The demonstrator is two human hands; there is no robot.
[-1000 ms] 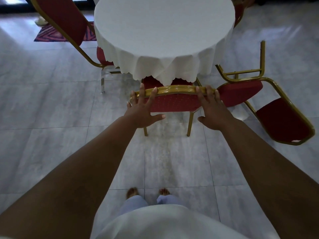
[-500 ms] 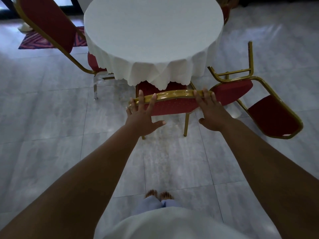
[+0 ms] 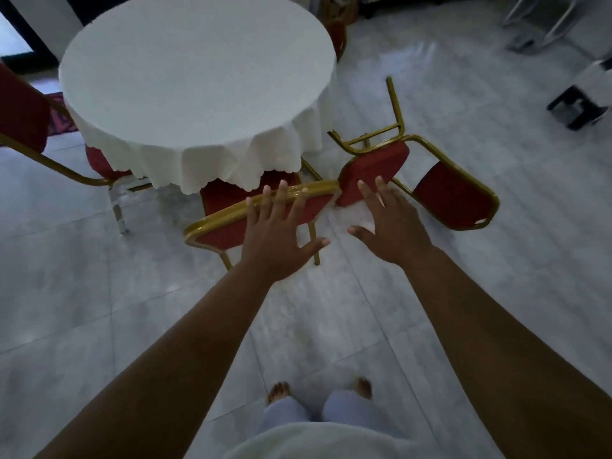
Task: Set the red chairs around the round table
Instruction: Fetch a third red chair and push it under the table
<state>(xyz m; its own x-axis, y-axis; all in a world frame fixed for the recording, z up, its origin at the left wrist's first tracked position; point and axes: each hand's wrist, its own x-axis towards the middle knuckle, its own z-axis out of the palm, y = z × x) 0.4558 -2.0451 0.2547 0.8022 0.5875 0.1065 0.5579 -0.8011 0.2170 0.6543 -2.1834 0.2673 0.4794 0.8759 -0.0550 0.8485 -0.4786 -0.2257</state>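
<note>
A round table point(image 3: 195, 91) under a white cloth fills the upper left. A red chair with a gold frame point(image 3: 225, 226) stands tucked at its near edge, seat under the cloth. My left hand point(image 3: 276, 233) hovers with spread fingers over the chair's top rail, fingertips at the rail. My right hand point(image 3: 389, 226) is open to the right of the backrest, holding nothing. Beyond it a second red chair point(image 3: 453, 197) lies tipped on its side on the floor. A third red chair point(image 3: 23, 117) stands at the table's left.
The floor is grey tile. A patterned rug point(image 3: 59, 119) peeks out behind the left chair. Another chair back point(image 3: 337, 38) shows behind the table. A dark stand point(image 3: 576, 107) and pale furniture point(image 3: 543, 21) sit at the far right. My bare feet point(image 3: 318, 390) are below.
Both hands have come off the chair's top rail: the right hand slid right, clear of the backrest, and the left moved toward its middle. The view swung to the right.
</note>
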